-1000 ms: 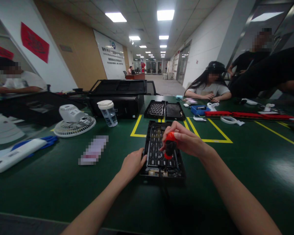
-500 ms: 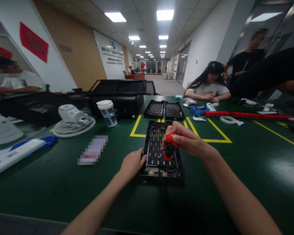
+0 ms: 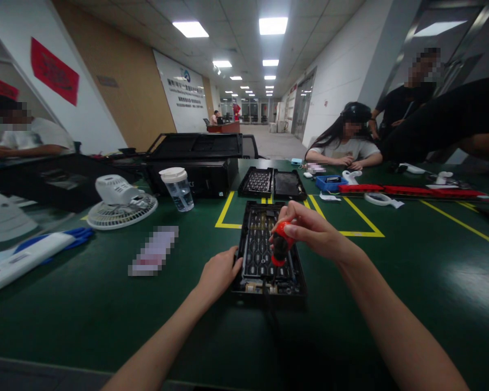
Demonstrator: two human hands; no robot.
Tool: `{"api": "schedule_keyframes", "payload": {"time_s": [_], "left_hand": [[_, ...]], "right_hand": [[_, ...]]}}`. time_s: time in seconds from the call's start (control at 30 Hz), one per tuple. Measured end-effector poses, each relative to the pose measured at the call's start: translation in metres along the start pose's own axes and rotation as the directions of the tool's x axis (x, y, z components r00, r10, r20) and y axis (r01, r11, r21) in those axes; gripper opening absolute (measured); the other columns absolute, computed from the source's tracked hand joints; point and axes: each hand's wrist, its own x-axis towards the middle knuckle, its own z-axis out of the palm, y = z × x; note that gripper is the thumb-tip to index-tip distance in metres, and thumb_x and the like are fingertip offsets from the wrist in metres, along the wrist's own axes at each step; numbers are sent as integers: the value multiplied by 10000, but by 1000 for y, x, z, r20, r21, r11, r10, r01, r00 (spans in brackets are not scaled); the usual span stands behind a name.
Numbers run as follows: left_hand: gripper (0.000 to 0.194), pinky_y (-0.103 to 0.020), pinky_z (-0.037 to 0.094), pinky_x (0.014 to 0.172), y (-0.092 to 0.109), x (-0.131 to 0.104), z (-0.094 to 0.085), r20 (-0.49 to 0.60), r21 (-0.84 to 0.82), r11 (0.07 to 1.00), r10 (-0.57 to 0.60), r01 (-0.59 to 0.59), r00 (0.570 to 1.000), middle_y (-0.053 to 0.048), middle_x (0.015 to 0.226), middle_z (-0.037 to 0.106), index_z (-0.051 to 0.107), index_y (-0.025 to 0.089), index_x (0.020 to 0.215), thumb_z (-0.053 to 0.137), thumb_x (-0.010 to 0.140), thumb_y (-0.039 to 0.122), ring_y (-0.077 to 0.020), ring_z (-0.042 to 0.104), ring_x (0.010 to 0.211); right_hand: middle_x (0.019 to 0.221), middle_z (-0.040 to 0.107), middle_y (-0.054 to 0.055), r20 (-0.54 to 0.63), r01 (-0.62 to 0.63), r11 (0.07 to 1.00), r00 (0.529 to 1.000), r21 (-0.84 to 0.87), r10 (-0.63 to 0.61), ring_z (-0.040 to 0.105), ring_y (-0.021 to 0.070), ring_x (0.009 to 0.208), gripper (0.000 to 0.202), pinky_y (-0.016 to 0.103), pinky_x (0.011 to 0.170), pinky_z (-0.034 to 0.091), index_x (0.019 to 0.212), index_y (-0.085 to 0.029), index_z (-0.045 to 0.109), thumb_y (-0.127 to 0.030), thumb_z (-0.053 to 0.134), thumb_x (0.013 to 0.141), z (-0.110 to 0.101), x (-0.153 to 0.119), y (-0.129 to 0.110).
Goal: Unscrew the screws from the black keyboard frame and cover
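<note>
A black rectangular device casing (image 3: pixel 244 302) lies flat on the green table in front of me, its inside facing up with rows of dark shapes and small parts near the front end. My left hand (image 3: pixel 219 273) grips its left wall, the fingertips partly hidden by the edge. Held in my right hand (image 3: pixel 309 231) is a screwdriver with a red and black handle (image 3: pixel 281 244), pointing down over the casing's front right part. The screwdriver's thin shaft is dark, and I cannot tell exactly what its tip touches.
Beyond the casing lies an open black case (image 3: pixel 290 185). On the left are a lidded water cup (image 3: pixel 178 187), a white fan (image 3: pixel 122 203) and a pixelated flat item (image 3: pixel 155 251). A blue tray (image 3: pixel 328 183) and a tape roll (image 3: pixel 378 199) lie right, near a seated person (image 3: pixel 346 144).
The whole view has shifted very slightly. Both hands, the screwdriver and the casing keep nearly the same places relative to each other.
</note>
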Motion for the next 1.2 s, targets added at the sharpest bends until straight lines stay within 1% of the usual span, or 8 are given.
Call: {"api": "schedule_keyframes", "payload": {"time_s": [0.2, 0.37, 0.53, 0.77, 0.9, 1.07, 1.2], "left_hand": [[360, -285, 448, 751, -1, 1, 1, -5, -12, 1000, 6, -6, 1000, -70, 989, 653, 481, 219, 1170, 378, 863, 376, -195, 618, 878], [363, -283, 443, 776, 3, 0, -1, 19, -9, 1000, -29, 29, 999, -73, 1018, 647, 480, 213, 1178, 384, 864, 367, -196, 610, 908], [367, -285, 446, 764, 2, 1, 0, 17, -2, 1000, -19, 19, 1000, -80, 995, 654, 478, 216, 1178, 385, 861, 377, -192, 620, 884], [371, -283, 447, 758, 0, 1, 1, 12, -1, 1000, -15, 15, 1000, -80, 984, 654, 476, 215, 1177, 379, 862, 385, -190, 620, 873], [364, -282, 447, 750, 1, 1, 1, 5, -6, 1000, -3, 3, 1000, -73, 1003, 651, 478, 219, 1172, 376, 864, 382, -193, 618, 877], [368, -281, 446, 758, 2, 1, -1, 21, -1, 1000, -27, 27, 999, -69, 1003, 651, 475, 220, 1180, 382, 862, 380, -195, 618, 885], [365, -279, 446, 757, 2, 1, 0, 14, -8, 1000, -14, 14, 1000, -72, 1005, 652, 481, 214, 1174, 380, 862, 375, -195, 618, 889]], "right_hand": [[701, 475, -19, -27, -15, 997, 1000, -75, 13, 483, 73, 615, 197, 202, 518, 366, 737, -168, 403, -264, 556, 816, 1, 0, -5], [690, 484, -18, -54, 3, 989, 998, -151, -11, 462, 63, 588, 218, 201, 495, 338, 720, -168, 402, -282, 565, 809, 1, -1, -5], [671, 473, -21, -67, 25, 980, 997, -197, -39, 474, 67, 576, 227, 207, 490, 335, 709, -167, 402, -290, 565, 807, 1, -1, -5], [649, 436, -29, -95, 34, 965, 994, -260, -61, 437, 67, 573, 258, 208, 491, 325, 686, -172, 385, -307, 577, 793, 2, 0, -6], [652, 425, -27, -112, 30, 948, 991, -317, -69, 417, 68, 573, 267, 212, 490, 321, 672, -175, 379, -313, 574, 792, 3, 0, -7], [646, 431, -23, -142, 18, 915, 986, -403, -82, 409, 71, 575, 271, 217, 493, 326, 664, -176, 386, -329, 571, 790, 3, 0, -8], [629, 436, -28, -168, 11, 891, 981, -454, -97, 404, 67, 556, 271, 213, 486, 323, 659, -176, 380, -316, 576, 785, 4, 0, -7]]}}
